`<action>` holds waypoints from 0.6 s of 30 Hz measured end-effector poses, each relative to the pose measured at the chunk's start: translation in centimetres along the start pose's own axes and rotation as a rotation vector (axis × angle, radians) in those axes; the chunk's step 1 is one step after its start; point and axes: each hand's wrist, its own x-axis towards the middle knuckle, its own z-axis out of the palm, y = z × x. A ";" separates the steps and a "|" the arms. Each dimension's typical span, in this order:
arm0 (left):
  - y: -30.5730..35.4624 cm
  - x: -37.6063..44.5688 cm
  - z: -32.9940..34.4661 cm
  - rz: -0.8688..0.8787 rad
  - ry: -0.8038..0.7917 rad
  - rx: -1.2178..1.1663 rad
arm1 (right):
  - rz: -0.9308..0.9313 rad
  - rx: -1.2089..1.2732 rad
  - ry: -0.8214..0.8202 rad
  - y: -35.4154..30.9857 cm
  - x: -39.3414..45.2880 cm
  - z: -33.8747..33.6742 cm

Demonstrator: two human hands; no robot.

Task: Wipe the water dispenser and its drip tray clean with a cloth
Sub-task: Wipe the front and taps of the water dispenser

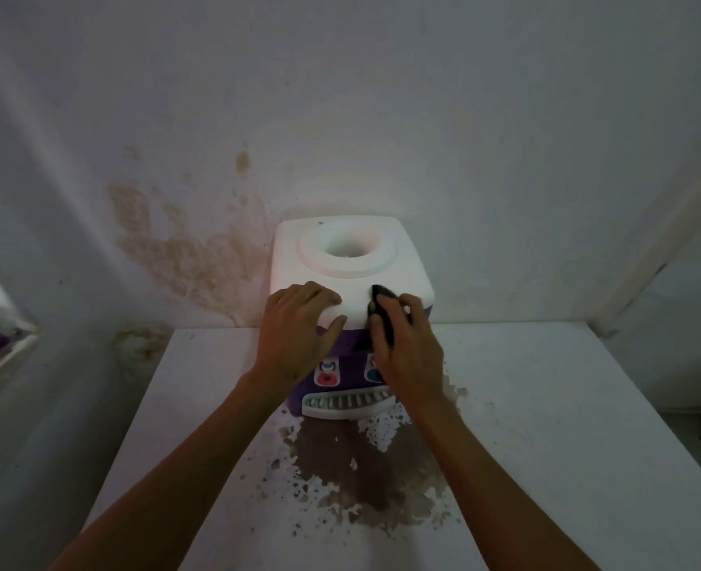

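Left hand (299, 323) steadying water dispenser (351, 278), right hand (406, 344) pressing dark cloth (382, 311)

Right hand (408, 348) presses cloth (382, 311) on dispenser (353, 278).

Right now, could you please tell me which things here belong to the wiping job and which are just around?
Job: dispenser; drip tray; dark cloth held by right hand; left hand resting on the dispenser.

Just around: stained counter; stained wall.
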 end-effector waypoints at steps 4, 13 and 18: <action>0.7 -0.6 0.4 -0.020 0.024 0.032 | -0.171 -0.011 -0.085 1.3 0.5 -0.6; 2.1 -1.5 2.3 -0.096 0.069 0.085 | 0.060 0.091 0.039 4.9 2.0 -1.7; 1.8 -1.6 3.2 -0.038 0.159 0.158 | -0.167 0.110 0.056 2.7 0.5 0.6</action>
